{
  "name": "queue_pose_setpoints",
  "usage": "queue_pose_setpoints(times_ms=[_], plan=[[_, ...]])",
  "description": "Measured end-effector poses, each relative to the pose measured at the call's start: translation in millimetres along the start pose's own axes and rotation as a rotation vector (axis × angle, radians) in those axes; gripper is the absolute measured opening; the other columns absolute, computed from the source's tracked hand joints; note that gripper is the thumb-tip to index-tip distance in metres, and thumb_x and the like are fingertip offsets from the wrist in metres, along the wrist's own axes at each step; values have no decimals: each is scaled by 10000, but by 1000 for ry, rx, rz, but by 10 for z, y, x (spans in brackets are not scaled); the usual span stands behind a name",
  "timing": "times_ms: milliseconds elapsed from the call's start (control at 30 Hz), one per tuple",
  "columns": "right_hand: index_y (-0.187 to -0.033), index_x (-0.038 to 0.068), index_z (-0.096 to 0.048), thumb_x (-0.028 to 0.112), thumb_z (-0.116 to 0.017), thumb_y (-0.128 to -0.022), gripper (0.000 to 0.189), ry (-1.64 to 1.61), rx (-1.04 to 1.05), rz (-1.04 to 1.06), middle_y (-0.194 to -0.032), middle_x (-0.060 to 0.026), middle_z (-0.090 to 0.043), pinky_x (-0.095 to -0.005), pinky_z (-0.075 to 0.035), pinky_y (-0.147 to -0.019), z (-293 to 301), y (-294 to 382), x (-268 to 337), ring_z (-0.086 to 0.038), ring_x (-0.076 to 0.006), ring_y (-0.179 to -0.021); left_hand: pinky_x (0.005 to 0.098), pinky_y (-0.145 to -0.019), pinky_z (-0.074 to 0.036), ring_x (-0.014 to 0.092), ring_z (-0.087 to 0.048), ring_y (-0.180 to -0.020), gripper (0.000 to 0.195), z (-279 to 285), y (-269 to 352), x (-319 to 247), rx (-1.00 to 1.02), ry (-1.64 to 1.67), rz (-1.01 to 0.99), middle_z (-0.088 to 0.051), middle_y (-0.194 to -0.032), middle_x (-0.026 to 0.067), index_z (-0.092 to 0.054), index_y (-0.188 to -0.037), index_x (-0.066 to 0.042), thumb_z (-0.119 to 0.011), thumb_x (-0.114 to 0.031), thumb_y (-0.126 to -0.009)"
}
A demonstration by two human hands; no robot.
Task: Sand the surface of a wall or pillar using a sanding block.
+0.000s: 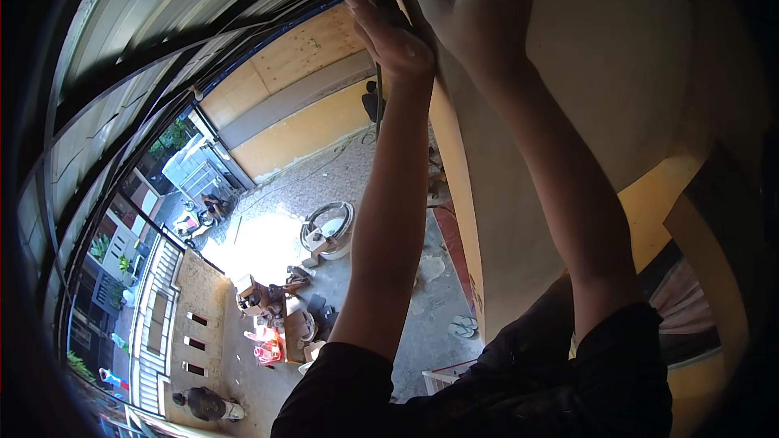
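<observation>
Both my arms reach up towards the top of the picture, beside the edge of a wall panel [584, 73]. My left hand [392, 30] is raised near a thin dark cable [379, 97] that hangs down behind it; its fingers are bent, and what lies between them cannot be made out. Higher and to the right, my right hand [481, 6] is curled at the upper rim, with a dark shape between thumb and fingers that is too unclear to name. A thin dark line runs up above the hands at the roof edge.
Metal roof beams [164, 61] run along the left. Far below are a coil of hose or cable [328, 228], a cluttered table [295, 340], sandals [464, 326] and a parked motorcycle [193, 222]. One person [207, 404] stands at lower left, another [370, 102] by the yellow wall.
</observation>
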State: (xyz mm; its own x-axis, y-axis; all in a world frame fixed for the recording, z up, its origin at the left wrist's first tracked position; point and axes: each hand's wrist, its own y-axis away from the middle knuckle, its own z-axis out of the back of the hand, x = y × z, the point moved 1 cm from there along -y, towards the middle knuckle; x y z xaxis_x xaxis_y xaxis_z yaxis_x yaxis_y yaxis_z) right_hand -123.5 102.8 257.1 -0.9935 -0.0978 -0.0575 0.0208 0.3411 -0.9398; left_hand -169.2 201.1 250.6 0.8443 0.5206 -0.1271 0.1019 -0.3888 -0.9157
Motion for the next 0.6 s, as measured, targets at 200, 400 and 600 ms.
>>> queue_pose_setpoints(times_ms=[200, 400, 600], plan=[[-1095, 115, -615, 162, -761, -678, 444, 2, -24, 102, -889, -77, -595, -403, -447, -664, 195, 264, 68, -545, -241, -815, 358, -972, -402, 246, -588, -1000, 631, -19, -25, -8, 91, 22, -173, -641, -988, 159, -596, -989, 51, -250, -473, -1052], [-1118, 61, -625, 108, -753, -708, 432, -39, 16, -28, -929, -103, -594, -400, -471, -783, 237, 319, 192, -559, -295, -870, 327, -936, -424, 224, -602, -959, 630, 18, -16, 36, 111, -42, -257, -637, -969, 147, -592, -1030, 47, -226, -465, -1057], [-1021, 92, -634, 157, -752, -707, 342, -76, -59, 76, -840, -91, -571, -417, -477, -630, 157, 181, 105, -560, -274, -758, 347, -970, -399, 220, -574, -1008, 553, 68, -89, 95, 162, 81, -205, -622, -1027, 118, -575, -1043, 25, -268, -435, -1055]])
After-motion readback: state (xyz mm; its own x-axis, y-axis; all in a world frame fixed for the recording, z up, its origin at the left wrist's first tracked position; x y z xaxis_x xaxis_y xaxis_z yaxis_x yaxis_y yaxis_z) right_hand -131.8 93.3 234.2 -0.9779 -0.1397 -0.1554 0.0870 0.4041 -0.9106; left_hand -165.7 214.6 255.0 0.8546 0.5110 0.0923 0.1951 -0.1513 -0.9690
